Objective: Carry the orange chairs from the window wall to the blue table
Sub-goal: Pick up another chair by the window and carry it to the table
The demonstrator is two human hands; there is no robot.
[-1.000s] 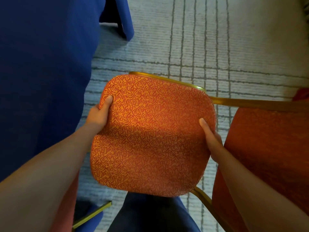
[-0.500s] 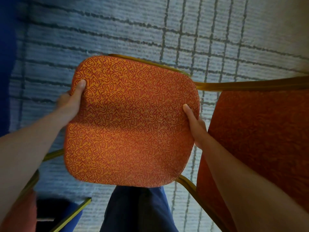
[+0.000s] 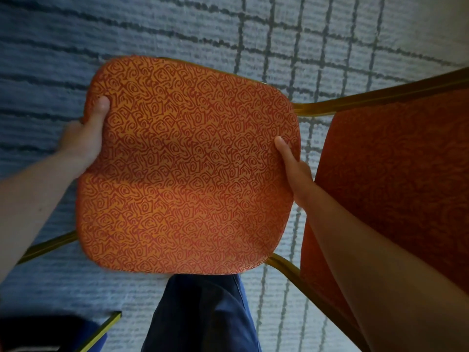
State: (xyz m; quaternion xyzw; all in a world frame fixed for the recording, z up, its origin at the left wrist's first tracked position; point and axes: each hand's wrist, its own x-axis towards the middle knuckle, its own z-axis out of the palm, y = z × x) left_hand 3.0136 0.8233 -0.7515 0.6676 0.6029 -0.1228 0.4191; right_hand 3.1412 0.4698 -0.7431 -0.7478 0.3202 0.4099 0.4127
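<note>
I look straight down on an orange chair (image 3: 187, 166) with a swirl-patterned seat cushion and a gold metal frame, held up above the carpet. My left hand (image 3: 85, 138) grips the seat's left edge, thumb on top. My right hand (image 3: 294, 168) grips the right edge, thumb lying on the cushion. The chair's backrest (image 3: 396, 179), darker orange, stands at the right behind my right forearm. Gold frame bars show at the lower left and lower right of the seat. The blue table is out of view.
Pale blue-grey carpet (image 3: 317, 39) with a dark grid of lines lies below. My leg in dark blue trousers (image 3: 203, 313) shows under the seat. A gold bar with blue cloth (image 3: 101, 331) sits at the bottom left corner.
The blue table cloth at the left has slid out of view as the view swung right. The chair stays in both hands, with the grips unchanged.
</note>
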